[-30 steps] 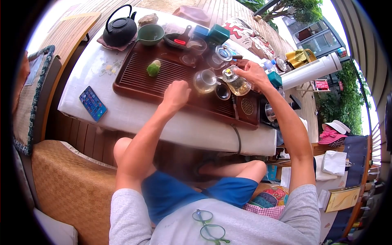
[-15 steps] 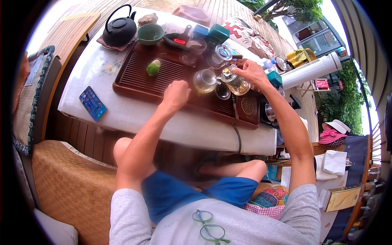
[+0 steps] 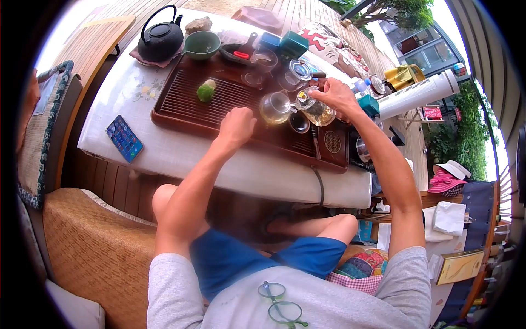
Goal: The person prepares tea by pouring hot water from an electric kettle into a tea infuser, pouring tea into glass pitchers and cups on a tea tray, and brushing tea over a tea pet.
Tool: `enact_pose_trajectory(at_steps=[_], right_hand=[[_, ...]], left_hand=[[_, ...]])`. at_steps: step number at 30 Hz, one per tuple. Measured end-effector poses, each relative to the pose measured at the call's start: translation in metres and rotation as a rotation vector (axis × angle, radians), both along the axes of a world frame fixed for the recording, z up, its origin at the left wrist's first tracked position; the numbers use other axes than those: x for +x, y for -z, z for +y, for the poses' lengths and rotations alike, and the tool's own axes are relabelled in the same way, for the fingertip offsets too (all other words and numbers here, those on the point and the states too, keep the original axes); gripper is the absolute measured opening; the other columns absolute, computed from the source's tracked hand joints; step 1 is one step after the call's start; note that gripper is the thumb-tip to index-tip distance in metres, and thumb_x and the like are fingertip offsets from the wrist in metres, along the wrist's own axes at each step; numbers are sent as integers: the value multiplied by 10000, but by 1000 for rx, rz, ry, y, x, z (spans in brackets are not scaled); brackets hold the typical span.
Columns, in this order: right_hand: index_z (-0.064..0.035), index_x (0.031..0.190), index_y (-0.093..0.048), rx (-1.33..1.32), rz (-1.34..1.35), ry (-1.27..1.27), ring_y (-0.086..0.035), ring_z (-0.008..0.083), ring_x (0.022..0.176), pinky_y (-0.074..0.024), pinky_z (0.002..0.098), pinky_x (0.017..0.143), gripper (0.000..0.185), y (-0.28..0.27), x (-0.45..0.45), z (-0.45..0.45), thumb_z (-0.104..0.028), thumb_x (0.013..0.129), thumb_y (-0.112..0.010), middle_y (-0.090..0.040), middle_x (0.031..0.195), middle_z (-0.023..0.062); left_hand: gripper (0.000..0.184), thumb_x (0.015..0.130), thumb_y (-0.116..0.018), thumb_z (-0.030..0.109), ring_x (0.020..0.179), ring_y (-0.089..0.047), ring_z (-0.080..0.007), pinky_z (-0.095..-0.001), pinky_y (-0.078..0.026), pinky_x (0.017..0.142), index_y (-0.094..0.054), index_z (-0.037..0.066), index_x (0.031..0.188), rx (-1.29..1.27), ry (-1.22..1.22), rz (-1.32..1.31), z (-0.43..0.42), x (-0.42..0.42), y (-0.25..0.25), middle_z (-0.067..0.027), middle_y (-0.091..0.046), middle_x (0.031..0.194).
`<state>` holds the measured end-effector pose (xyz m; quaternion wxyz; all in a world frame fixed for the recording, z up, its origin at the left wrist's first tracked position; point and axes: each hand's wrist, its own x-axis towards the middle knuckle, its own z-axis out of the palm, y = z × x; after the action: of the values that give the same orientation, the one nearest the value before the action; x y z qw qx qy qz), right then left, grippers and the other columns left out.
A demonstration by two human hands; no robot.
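Observation:
My right hand (image 3: 334, 97) grips a small glass teapot (image 3: 318, 112) holding pale liquid, tilted with its spout to the left over a glass pitcher (image 3: 275, 108). Curled closed, my left hand (image 3: 237, 126) rests at the near edge of the dark wooden tea tray (image 3: 186, 123); whether anything is inside it is hidden. A small dark cup (image 3: 299, 123) stands between the pitcher and the teapot. Beyond them is a glass vessel with a lid (image 3: 299, 71). On the slats at the left sits a green figure (image 3: 206, 92).
A black kettle (image 3: 161, 43), a green bowl (image 3: 201, 46) and a teal box (image 3: 293, 45) stand at the far side. A phone (image 3: 124, 139) lies on the white tablecloth (image 3: 104, 112). Another person's arm (image 3: 28, 107) shows at the far left.
The teapot in my right hand has shifted slightly up and left. My left hand stays in nearly the same place.

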<state>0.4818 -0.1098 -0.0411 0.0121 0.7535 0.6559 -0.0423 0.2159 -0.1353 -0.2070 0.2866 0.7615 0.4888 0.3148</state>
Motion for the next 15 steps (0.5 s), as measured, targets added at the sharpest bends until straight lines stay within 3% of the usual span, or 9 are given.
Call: enact_pose_trajectory(at_steps=[15], right_hand=[[-57,832,-571,-1,-3,-22,-656,278,819,-505,394,738,577,1,-5,2,-603,738,-735,-669,823,151]], left_hand=[[184,856,-673,118,831,-669,-410,-467,-537,755,-694,-61,818,20,4,-11,0,-1,1,-236,-686,828]])
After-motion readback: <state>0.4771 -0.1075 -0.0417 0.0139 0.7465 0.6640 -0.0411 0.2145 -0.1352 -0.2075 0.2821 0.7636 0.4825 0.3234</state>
